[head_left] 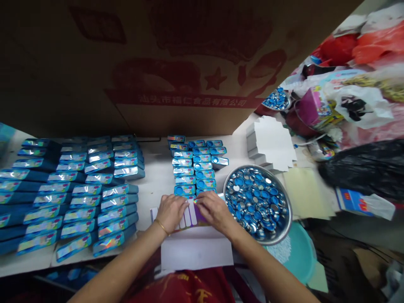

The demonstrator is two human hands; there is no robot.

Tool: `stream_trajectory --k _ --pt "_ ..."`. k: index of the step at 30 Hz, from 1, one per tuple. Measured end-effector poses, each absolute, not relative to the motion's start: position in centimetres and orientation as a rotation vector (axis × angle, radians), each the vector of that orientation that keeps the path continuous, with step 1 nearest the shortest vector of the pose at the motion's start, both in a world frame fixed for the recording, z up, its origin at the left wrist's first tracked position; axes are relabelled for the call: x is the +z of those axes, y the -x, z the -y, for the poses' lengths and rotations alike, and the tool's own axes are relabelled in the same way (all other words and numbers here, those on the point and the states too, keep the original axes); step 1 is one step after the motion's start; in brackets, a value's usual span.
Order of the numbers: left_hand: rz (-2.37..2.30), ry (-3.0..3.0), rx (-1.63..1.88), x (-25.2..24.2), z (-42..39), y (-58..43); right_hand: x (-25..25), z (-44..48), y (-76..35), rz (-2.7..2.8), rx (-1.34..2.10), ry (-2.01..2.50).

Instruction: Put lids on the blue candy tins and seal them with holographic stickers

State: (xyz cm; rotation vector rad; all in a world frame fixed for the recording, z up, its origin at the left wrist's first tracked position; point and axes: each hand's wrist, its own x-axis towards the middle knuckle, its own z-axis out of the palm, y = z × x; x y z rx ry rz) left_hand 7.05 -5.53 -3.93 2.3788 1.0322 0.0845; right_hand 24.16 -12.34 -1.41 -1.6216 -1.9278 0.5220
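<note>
My left hand (169,211), with a gold bangle at the wrist, is over a purple sheet with white strips (189,216). Its fingers are pinched together close to the sheet; whatever they hold is hidden. Opposite it, my right hand (215,210) pinches a small shiny sticker (195,201) at its fingertips, just above the sheet's upper edge. Beneath and nearer to me lies a white sheet (196,252). Right behind my hands, small blue tins (184,180) lie in short columns, some showing round blue openings.
Many blue tins with shiny labels (118,204) stand in rows at left. A steel bowl (288,223) of blue and silver caps is at right, beside a turquoise basin (307,256). White card stacks (274,143) stand behind. A large cardboard box (176,113) blocks the back.
</note>
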Motion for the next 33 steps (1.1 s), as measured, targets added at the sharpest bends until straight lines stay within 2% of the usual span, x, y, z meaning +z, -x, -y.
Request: stream_trajectory --k 3,5,11,16,23,25,29,33 --pt "-1.007 -2.396 0.079 -4.2 6.4 -6.2 1.1 11.2 -23.7 1.812 0.767 1.630" --pt "-1.045 -2.329 0.107 -4.3 6.6 -5.8 1.6 10.5 -23.5 1.860 0.782 1.682" --pt "-1.075 -2.054 0.183 -4.1 5.4 -5.1 -2.4 10.8 -22.6 2.305 0.337 1.742" --pt "-1.085 -2.009 0.203 -4.3 5.1 -4.9 -3.7 12.4 -22.4 2.365 0.290 1.535" --pt "-1.056 -2.181 0.302 -4.8 6.2 -4.8 3.2 10.6 -21.7 1.478 0.968 1.645" --pt "-1.070 -1.986 0.442 -5.0 6.4 -4.6 3.0 9.5 -21.4 1.221 1.094 1.685" --pt "-1.133 -1.220 0.651 -5.0 5.9 -4.3 -0.3 8.5 -20.7 0.711 1.325 1.704" --pt "-1.135 -0.835 0.714 -4.8 5.1 -4.6 -2.3 8.6 -20.0 0.521 1.329 1.679"
